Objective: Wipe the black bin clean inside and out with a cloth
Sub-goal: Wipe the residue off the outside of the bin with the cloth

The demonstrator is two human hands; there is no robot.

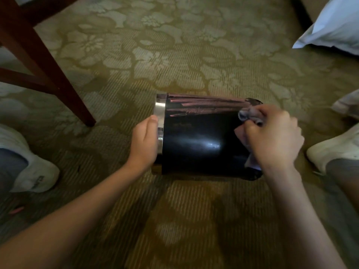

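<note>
— What is hidden here?
— The mouth of the black bin [200, 136] faces left, so its inside cannot be seen. The fingers of the left hand [144, 141] go over the rim and out of sight. Only the thumb shows, lying flat along the metal band [160, 113]. The right hand [275, 136] is blurred. Its curled fingers bunch the cloth [245, 115] against the bin's wall near the base, and the cloth peeps out above and below the knuckles. Most of the base sits behind that hand.

— And the room?
— A green-gold carpet [174, 55] with a pale flower pattern carries everything. A dark red wooden chair leg [48, 74] stands toward the upper left. A white pillow [334, 26] is cut off in the upper right corner. The left shoe [33, 171] and right shoe [334, 150], both white, run partly out of view at the sides.

— How does the bin look?
— It lies on its side in the middle of the carpet, between the shoes and clear of the chair leg. It is glossy black, with white glare low on the wall and reddish streaked reflections along the top.
</note>
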